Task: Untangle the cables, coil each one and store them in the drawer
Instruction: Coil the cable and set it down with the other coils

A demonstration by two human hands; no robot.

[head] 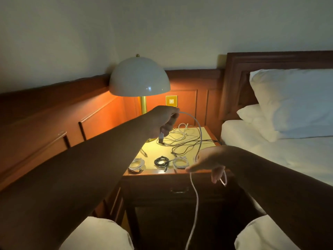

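Observation:
My left hand (pixel 164 121) grips a white cable (pixel 199 134) near its plug end, raised above the nightstand (pixel 198 171). The cable arcs right and down into my right hand (pixel 207 162), which pinches it at the table's front edge; the rest hangs to the floor. A tangle of white and black cables (pixel 182 138) lies at the back of the top. Along the front lie three coils: a white coil (pixel 137 164), a black coil (pixel 161 161) and a second white coil (pixel 180 162). The drawer (pixel 179 190) below, with its metal handle, looks closed.
A domed lamp (pixel 139 77) on a brass stem stands lit at the nightstand's back left. A wall switch (pixel 171 101) sits on the wood panelling behind. The bed (pixel 279 152) with white pillows lies to the right. A pen-like object (pixel 144 152) lies near the lamp base.

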